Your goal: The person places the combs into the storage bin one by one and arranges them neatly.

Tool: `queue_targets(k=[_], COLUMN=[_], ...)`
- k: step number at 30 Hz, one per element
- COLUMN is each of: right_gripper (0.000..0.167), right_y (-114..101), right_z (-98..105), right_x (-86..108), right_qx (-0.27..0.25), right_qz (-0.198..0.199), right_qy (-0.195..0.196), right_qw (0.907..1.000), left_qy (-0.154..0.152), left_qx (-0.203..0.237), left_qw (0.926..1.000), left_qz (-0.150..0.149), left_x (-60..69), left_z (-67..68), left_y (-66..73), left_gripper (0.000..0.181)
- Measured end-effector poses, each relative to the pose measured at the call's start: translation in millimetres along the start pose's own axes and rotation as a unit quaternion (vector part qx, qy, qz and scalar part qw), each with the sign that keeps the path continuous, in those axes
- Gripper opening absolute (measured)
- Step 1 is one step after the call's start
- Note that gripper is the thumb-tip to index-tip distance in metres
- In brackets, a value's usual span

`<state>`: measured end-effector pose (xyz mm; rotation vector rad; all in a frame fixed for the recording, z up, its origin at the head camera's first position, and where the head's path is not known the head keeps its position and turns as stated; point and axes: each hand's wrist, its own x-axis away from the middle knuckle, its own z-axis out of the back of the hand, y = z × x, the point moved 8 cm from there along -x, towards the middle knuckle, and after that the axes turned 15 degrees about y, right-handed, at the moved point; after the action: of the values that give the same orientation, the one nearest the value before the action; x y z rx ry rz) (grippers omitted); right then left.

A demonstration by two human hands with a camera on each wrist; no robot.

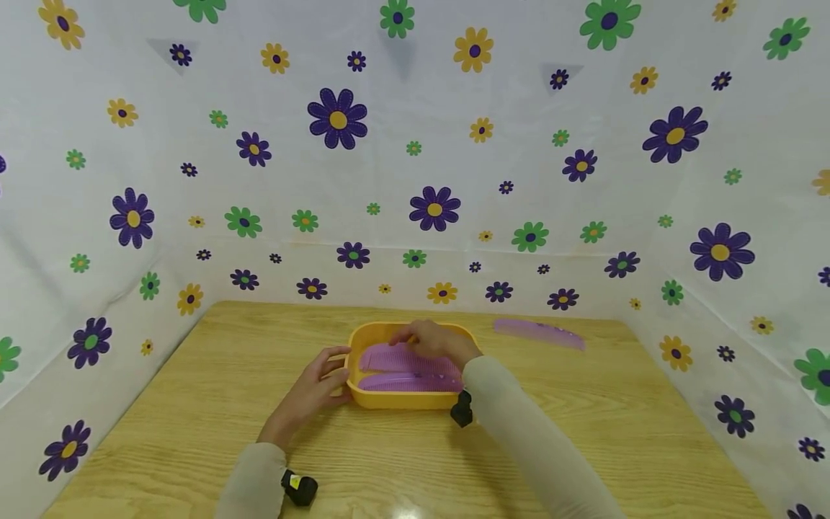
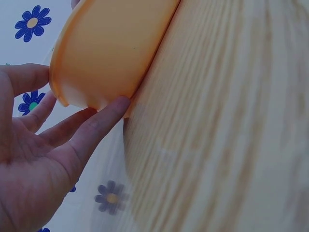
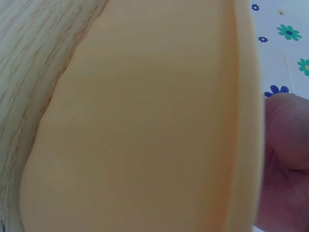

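A yellow plastic basket [image 1: 408, 401] stands on the table with purple combs [image 1: 411, 383] lying inside it. My left hand [image 1: 314, 389] rests at the basket's left end, its fingers spread and fairly straight. In the left wrist view, fingertips of the left hand [image 2: 53, 140] touch the rim and outer wall. Reaching over the basket, my right hand [image 1: 434, 340] is above the farther comb [image 1: 389, 358], its fingers bent downward. Whether they pinch that comb is hidden. The right wrist view shows part of the right hand [image 3: 287, 159] behind the basket's wall [image 3: 140, 121].
Another purple comb [image 1: 540, 333] lies on the wooden table [image 1: 583, 411], right of the basket near the back edge. A white flowered sheet [image 1: 285, 144] hangs behind the table and along both sides. Each wrist carries a small black camera [image 1: 300, 488].
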<state>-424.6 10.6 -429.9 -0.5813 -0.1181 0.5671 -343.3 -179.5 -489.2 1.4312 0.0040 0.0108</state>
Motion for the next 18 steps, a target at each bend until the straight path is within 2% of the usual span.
queue_targets(k=[7,11,18], right_gripper=[0.039,0.037,0.035], right_y=[2,5,6], right_z=[0,9,37], right_x=[2.5,5.8,18.2], right_qx=[0.013,0.007,-0.04], right_qz=[0.015,0.012,0.073], right_qy=[-0.006,0.002,0.006], right_qw=[0.9998,0.9999,0.9965], left_qy=[-0.002,0.003,-0.001], left_qx=[0.001,-0.003,0.004], left_qw=[1.0,1.0,0.9999], left_qz=[-0.003,-0.002,-0.01], left_x=[0.6,0.6,0.4], left_z=[0.7,0.5,0.9], left_y=[0.5,-0.8,-1.2], left_gripper=[0.049,0.049,0.048])
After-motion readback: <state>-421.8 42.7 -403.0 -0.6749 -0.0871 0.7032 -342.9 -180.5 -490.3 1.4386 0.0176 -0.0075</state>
